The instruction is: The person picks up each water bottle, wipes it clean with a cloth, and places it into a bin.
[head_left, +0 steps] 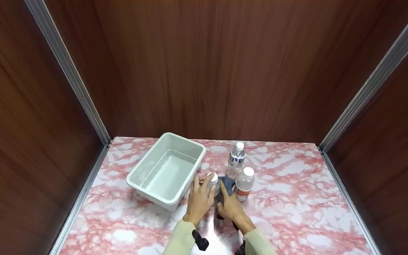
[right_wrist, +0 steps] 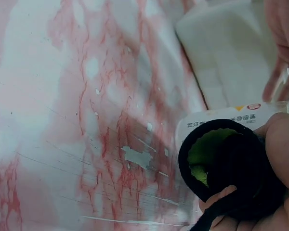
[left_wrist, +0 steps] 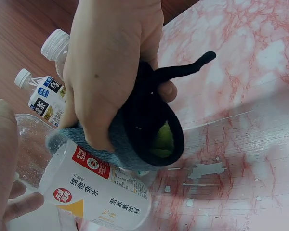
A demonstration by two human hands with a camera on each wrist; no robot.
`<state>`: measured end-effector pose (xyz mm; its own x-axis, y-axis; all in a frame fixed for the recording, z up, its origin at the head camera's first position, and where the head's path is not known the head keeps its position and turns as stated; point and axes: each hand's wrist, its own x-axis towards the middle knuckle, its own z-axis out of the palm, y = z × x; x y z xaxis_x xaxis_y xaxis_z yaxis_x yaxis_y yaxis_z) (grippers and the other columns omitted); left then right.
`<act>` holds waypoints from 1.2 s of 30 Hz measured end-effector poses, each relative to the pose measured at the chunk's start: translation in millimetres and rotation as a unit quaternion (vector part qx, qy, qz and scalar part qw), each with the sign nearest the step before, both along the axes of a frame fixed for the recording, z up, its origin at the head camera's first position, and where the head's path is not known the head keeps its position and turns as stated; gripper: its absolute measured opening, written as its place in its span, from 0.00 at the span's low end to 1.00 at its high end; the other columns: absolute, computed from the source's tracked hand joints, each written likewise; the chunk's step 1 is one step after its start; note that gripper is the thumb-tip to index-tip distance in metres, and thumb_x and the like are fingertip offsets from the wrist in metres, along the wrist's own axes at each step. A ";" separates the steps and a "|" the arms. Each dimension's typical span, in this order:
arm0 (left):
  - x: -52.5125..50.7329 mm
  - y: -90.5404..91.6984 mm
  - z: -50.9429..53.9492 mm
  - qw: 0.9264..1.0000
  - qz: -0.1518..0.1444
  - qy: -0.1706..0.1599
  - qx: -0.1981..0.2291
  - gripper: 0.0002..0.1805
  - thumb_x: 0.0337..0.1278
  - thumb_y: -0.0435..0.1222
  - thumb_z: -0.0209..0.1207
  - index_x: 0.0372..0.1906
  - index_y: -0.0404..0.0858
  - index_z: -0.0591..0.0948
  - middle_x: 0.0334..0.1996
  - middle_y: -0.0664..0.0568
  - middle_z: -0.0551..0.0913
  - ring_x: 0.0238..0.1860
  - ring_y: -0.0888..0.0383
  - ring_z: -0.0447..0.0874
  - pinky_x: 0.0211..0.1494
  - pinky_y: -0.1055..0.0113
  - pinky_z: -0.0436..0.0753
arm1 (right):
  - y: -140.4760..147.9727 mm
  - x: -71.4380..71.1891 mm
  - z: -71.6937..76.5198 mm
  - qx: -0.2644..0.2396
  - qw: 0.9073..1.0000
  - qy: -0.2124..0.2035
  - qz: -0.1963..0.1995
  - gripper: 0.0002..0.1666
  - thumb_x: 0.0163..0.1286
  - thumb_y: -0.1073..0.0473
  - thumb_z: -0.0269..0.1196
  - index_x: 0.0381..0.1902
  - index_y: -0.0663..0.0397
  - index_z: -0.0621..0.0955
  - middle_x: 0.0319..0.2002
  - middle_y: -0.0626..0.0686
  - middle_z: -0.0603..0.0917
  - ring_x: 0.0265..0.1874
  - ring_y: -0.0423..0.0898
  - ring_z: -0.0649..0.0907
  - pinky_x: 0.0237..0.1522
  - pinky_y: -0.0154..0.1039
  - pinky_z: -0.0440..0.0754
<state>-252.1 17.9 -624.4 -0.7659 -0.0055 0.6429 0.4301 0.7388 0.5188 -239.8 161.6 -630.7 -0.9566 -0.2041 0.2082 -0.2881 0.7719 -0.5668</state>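
Note:
My left hand (head_left: 199, 198) holds a clear bottle (head_left: 214, 187) with a white cap near its top. In the left wrist view this bottle (left_wrist: 106, 192) shows a white label with red and yellow marks; only part of the left hand (left_wrist: 5, 144) appears at the edge. My right hand (head_left: 230, 205) grips a blue-grey fuzzy cloth piece (head_left: 227, 183), which is against the bottle's side. The right wrist view shows the cloth piece's black-rimmed round opening (right_wrist: 183, 154), green inside, with a black strap. The right fingers are partly hidden behind it.
A pale rectangular bin (head_left: 191, 193) stands just left of the left hand. To the right are a bottle with an orange label (head_left: 243, 193) and, farther back, a bottle with a dark label (head_left: 237, 159). Brown panels (head_left: 204, 71) enclose the red-and-white marbled table (head_left: 296, 212).

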 end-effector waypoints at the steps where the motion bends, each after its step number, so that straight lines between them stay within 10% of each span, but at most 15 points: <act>1: 0.1 -0.1 0.2 1.000 -0.001 -0.001 0.001 0.23 0.65 0.40 0.62 0.65 0.47 0.79 0.49 0.37 0.76 0.48 0.46 0.77 0.46 0.51 0.83 | 0.4 0.0 -1.4 -0.002 1.000 -0.006 0.003 0.48 0.55 0.67 0.64 0.74 0.64 0.63 0.53 0.90 0.72 0.47 0.77 0.81 0.44 0.66 0.83; 17: 3.4 1.2 2.0 1.000 -0.001 -0.013 0.009 0.23 0.65 0.40 0.62 0.65 0.47 0.79 0.50 0.37 0.75 0.47 0.46 0.78 0.44 0.51 0.84 | 8.1 1.3 -10.5 -0.032 0.996 -0.082 0.013 0.48 0.55 0.69 0.61 0.76 0.61 0.62 0.56 0.89 0.72 0.52 0.73 0.80 0.53 0.65 0.80; 36: 2.3 5.0 -1.1 0.999 -0.016 -0.001 0.034 0.24 0.65 0.31 0.56 0.66 0.42 0.78 0.57 0.38 0.78 0.55 0.41 0.79 0.60 0.47 0.78 | 3.0 9.6 51.6 -0.050 0.997 0.044 -0.025 0.47 0.59 0.68 0.62 0.77 0.56 0.63 0.60 0.82 0.74 0.51 0.67 0.83 0.47 0.59 0.83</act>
<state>-249.9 22.8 -625.6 -0.7680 -0.0237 0.6400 0.4522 0.6876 0.5680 -230.2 164.6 -579.1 -0.9424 -0.1297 0.3082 -0.3016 0.7276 -0.6161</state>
